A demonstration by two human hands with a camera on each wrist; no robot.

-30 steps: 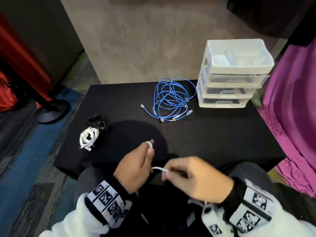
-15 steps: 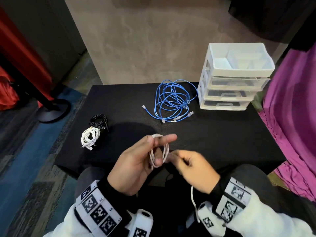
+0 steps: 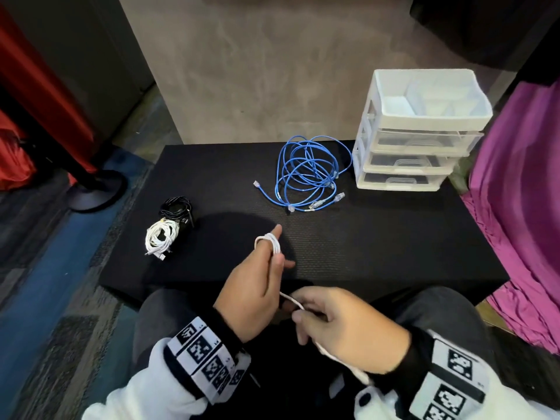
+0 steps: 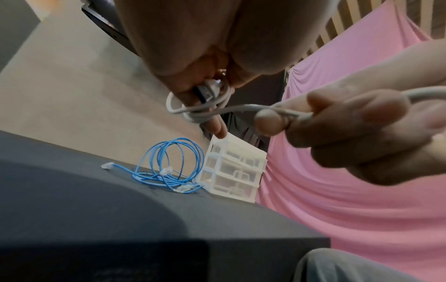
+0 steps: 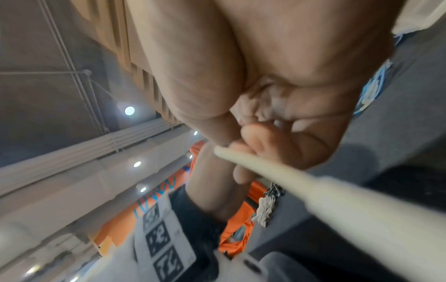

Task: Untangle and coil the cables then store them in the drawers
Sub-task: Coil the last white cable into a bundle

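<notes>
Since half a second ago the right hand (image 3: pixel 345 325) has drawn back toward the body, pulling the free run of the white cable (image 3: pixel 272 245) out from the loops, and the left hand (image 3: pixel 257 286) has turned so the wound turns now sit up on its raised fingers. That left hand holds the small coil wrapped round two extended fingers, with the plug tucked under the thumb in the left wrist view; the right hand pinches the loose strand between thumb and fingertips. Judging by this, the coiling of the white cable is midway: the next move calls for carrying the strand round the left fingers again, keeping light tension so the turns do not slip off. On the black counter (image 3: pixel 378 253) the blue cable (image 3: pixel 306 174) lies in a loose tangle, just beside the drawer unit (image 3: pixel 418 137), whose drawers look closed and must be opened before storing. Farther left, a white bundle (image 3: pixel 159 237) and a black bundle (image 3: pixel 177 207) lie touching, well apart from the work.
</notes>
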